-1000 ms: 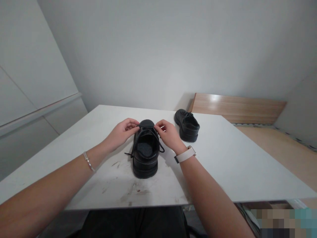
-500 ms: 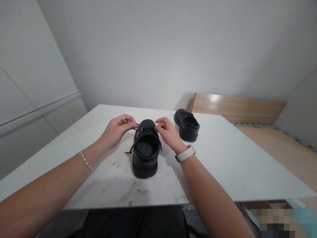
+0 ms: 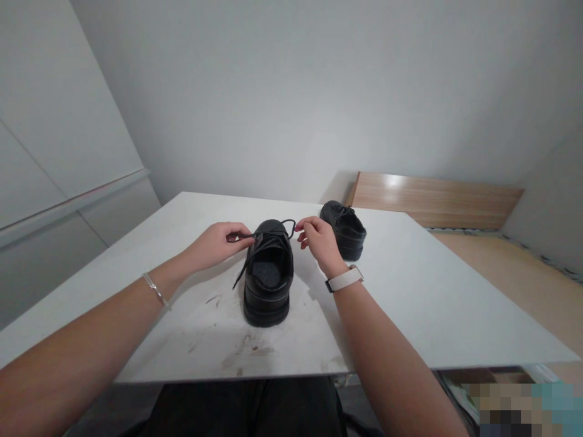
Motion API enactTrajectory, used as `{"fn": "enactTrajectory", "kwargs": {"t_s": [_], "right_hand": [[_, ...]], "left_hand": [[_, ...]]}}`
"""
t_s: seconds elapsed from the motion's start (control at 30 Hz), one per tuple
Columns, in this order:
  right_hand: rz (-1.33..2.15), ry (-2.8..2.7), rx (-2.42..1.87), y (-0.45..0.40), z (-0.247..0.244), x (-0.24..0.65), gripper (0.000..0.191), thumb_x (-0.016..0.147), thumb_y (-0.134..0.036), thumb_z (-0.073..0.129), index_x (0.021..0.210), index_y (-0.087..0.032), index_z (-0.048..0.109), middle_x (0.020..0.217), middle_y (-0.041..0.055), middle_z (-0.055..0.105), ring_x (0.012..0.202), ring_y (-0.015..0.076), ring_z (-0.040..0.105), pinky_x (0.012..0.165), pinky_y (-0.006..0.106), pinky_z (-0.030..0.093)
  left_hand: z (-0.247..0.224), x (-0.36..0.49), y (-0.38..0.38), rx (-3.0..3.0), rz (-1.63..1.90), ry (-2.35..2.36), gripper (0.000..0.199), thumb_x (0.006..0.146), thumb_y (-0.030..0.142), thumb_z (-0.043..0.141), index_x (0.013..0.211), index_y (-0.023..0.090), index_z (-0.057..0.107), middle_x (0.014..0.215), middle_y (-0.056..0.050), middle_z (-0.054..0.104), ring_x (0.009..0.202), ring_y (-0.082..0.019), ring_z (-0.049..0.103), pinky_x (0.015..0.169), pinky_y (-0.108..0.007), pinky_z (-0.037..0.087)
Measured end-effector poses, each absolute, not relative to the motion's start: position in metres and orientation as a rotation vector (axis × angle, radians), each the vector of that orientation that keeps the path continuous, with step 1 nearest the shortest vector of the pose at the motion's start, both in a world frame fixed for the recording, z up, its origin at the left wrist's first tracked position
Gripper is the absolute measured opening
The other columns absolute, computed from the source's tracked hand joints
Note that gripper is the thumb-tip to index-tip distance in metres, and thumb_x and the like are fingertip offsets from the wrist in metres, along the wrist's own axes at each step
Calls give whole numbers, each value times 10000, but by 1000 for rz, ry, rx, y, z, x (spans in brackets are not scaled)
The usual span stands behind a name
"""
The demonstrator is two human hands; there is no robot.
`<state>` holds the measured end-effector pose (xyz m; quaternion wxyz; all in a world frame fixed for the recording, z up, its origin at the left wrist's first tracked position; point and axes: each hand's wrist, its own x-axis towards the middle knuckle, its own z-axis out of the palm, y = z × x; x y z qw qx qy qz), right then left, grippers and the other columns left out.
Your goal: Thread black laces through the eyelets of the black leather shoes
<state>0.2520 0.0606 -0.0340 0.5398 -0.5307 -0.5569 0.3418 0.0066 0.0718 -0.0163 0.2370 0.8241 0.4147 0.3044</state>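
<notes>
A black lace-up shoe stands upright, its heel towards me and its toe pointing away. At its left eyelets my left hand is closed, thumb and finger pinching the black shoelace. Right of the shoe's tongue, the lace rises in a loop that meets the fingertips of my right hand, which look pinched on it. A loose lace end slants down the shoe's left side. The matching black shoe stands farther back, just beyond my right hand.
Both shoes rest on a white table with brown smudges near its front edge. Behind it rises a pale wall. A wooden board stands at the back right, and white panels line the left.
My right hand has moved right, away from the shoe, with a lace loop now at its fingertips. My left hand has come slightly lower and closer to the eyelets. The right-side hanging lace end no longer shows.
</notes>
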Motion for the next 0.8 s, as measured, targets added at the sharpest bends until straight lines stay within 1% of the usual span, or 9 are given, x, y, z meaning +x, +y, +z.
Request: {"fn": "enactTrajectory", "kwargs": {"t_s": [0.13, 0.27, 0.37, 0.43, 0.5, 0.6, 0.63, 0.7, 0.8], "right_hand": [[976, -1425, -1268, 58, -35, 249, 178, 804, -319, 643, 871, -163, 589, 803, 10, 588, 617, 111, 548, 466, 213, 436], [997, -1491, -1261, 59, -39, 248, 109, 835, -255, 606, 789, -173, 551, 667, -24, 546, 524, 90, 496, 447, 205, 408], [938, -1460, -1233, 62, -41, 247, 87, 839, -229, 585, 784, -175, 544, 658, -20, 559, 563, 103, 541, 489, 216, 446], [913, -1424, -1166, 64, -40, 247, 86, 832, -240, 593, 798, -176, 548, 679, -18, 570, 615, 111, 572, 534, 226, 481], [895, -1363, -1030, 64, -38, 247, 126, 822, -281, 625, 830, -177, 556, 712, -19, 580, 647, 112, 588, 584, 243, 517], [901, -1235, -850, 63, -34, 249, 221, 799, -341, 689, 897, -184, 570, 765, -22, 593, 663, 105, 607, 648, 265, 549], [918, -1186, -817, 62, -33, 249, 238, 794, -344, 704, 914, -187, 572, 774, -22, 596, 672, 105, 616, 659, 264, 552], [988, -1080, -748, 60, -29, 249, 246, 788, -321, 725, 932, -193, 572, 761, -26, 592, 689, 107, 626, 656, 250, 546], [1155, -917, -591, 57, -21, 249, 234, 770, -252, 747, 920, -195, 577, 700, -45, 544, 615, 75, 552, 544, 183, 477]], "left_hand": [[-14, 6, 71, 2106, 950, 1110, 314, 801, 485, 656, 789, 173, 688, 774, -37, 677, 759, -192, 582, 731, -314, 431], [-13, 6, 70, 1680, 1094, 977, 234, 796, 389, 693, 791, 159, 655, 835, -51, 696, 826, -193, 628, 798, -330, 476], [-11, 8, 68, 1385, 1139, 809, 208, 812, 336, 692, 783, 149, 606, 824, -66, 705, 856, -209, 667, 862, -384, 522], [-9, 8, 67, 1302, 1169, 756, 198, 827, 311, 689, 783, 155, 575, 714, -25, 653, 755, -180, 652, 803, -369, 550], [-8, 7, 67, 1263, 1206, 737, 188, 831, 286, 693, 791, 167, 553, 612, 30, 554, 596, -124, 571, 649, -288, 536], [-6, 5, 68, 1239, 1259, 733, 178, 823, 265, 711, 815, 176, 557, 547, 72, 429, 450, -62, 385, 436, -170, 349], [-6, 5, 68, 1240, 1269, 726, 179, 819, 266, 719, 820, 176, 565, 543, 74, 412, 439, -53, 346, 412, -156, 291], [-6, 5, 68, 1263, 1275, 705, 194, 806, 275, 741, 808, 168, 579, 547, 65, 413, 446, -48, 328, 406, -150, 251], [-7, 6, 64, 1344, 1262, 678, 232, 792, 324, 771, 802, 155, 614, 576, 42, 455, 471, -60, 378, 425, -173, 314]]}}
